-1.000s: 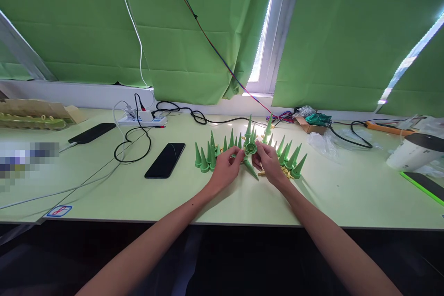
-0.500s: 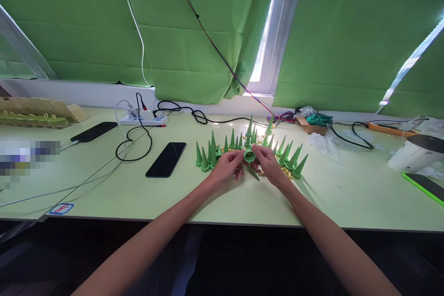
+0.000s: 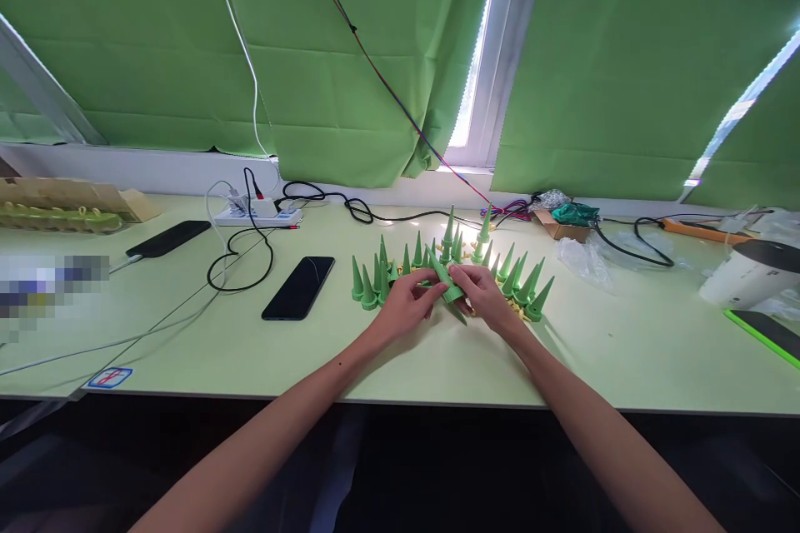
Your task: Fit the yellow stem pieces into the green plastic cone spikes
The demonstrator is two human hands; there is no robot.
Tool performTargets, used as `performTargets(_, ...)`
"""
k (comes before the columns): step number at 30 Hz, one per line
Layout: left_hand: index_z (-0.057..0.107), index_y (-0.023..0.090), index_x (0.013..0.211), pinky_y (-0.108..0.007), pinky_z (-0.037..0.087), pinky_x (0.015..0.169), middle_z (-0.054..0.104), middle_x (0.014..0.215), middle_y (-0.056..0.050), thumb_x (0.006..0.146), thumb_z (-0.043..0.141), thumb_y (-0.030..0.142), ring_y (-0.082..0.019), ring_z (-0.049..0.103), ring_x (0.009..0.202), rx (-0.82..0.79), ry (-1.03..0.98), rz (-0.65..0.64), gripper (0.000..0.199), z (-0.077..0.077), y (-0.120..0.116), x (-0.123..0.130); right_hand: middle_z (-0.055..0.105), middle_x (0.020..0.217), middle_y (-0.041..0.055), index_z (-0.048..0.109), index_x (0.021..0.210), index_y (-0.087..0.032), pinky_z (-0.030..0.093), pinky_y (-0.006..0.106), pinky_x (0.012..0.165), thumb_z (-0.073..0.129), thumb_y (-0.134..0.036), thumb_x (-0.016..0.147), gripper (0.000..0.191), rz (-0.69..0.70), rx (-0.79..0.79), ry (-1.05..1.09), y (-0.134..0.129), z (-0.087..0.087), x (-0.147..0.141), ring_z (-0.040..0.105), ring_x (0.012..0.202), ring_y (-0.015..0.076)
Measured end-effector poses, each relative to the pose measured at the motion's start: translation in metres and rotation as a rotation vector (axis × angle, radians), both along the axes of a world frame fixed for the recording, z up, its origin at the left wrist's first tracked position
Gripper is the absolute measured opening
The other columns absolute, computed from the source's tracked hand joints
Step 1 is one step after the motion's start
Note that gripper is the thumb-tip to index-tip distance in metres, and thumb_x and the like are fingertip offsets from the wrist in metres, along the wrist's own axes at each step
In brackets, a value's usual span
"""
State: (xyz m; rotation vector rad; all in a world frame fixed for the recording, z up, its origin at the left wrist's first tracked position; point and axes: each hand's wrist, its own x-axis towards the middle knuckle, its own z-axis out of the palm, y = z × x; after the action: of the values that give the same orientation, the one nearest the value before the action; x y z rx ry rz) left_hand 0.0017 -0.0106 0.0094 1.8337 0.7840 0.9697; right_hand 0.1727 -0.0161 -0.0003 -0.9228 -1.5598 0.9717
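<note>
One green, cone-shaped plastic spike (image 3: pixel 444 277) is sitting between two bare hands, just above the pale tabletop (image 3: pixel 312 358), tip tilting up and away to the left, wide base facing back toward the person! The left hand (image 3: pixel 408 300) is pinching it from one side, thumb and fingers keeping the grip narrow; the right hand (image 3: pixel 482 296) is holding it near the base, fingers curling, grip just as narrow. Both forearms (image 3: pixel 281 425) are slanting inward from below, meeting at that one spike.

And the crowd! More than a dozen upright green plastic spikes (image 3: pixel 539 300) are standing beyond and beside the hands, overlapping too much for an exact count, while one lying green spike (image 3: pixel 461 315) is showing beneath. Small yellow plastic pieces (image 3: pixel 523 316) are lying among them, too tiny to count.

Over left, two flat black devices (image 3: pixel 298 289) are lying apart; far right, one white cylinder with a dark top (image 3: pixel 747 276) is sitting beside one black device with a bright green edge (image 3: pixel 768 336).
</note>
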Motion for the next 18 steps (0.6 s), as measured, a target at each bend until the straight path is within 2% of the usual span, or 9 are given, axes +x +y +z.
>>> performTargets(6,0.062,0.016,0.089,-0.022,0.036,0.051,0.054,0.079,0.0,0.089,0.056,0.041,-0.008,0.046,0.058,0.136,0.032,0.087,0.026,-0.005,0.002,0.001,0.037,0.042,-0.0063,0.048,0.058,-0.02,0.023,0.025,0.039,0.049,-0.054,0.092,0.048,-0.044,0.033,-0.083,0.003,-0.003,0.001,0.034,0.037,0.0081)
performTargets(11,0.062,0.016,0.081,-0.022,0.037,0.054,0.051,0.08,0.0,0.088,0.058,0.037,-0.009,0.046,0.062,0.237,0.047,0.152,0.022,-0.01,0.005,0.001,0.035,0.043,-0.0052,0.045,0.055,-0.019,0.024,0.025,0.044,0.046,-0.056,0.092,0.052,-0.13,0.088,-0.2,0.006,-0.004,0.0,0.031,0.043,0.0088)
performTargets(14,0.06,0.016,0.079,-0.022,0.034,0.051,0.052,0.076,0.0,0.088,0.057,0.036,-0.008,0.043,0.058,0.206,0.054,0.163,0.022,-0.009,0.005,0.002,0.032,0.047,-0.0046,0.038,0.054,-0.02,0.023,0.026,0.048,0.043,-0.053,0.094,0.052,-0.224,0.171,-0.291,0.008,-0.007,-0.002,0.029,0.048,0.0094)
performTargets(18,0.062,0.016,0.086,-0.022,0.032,0.048,0.058,0.077,0.0,0.088,0.057,0.039,-0.008,0.042,0.053,0.119,0.022,0.167,0.024,-0.005,0.004,0.003,0.027,0.053,-0.0046,0.034,0.057,-0.019,0.022,0.027,0.052,0.04,-0.048,0.096,0.049,-0.314,0.279,-0.397,0.01,-0.011,-0.005,0.026,0.053,0.0096)
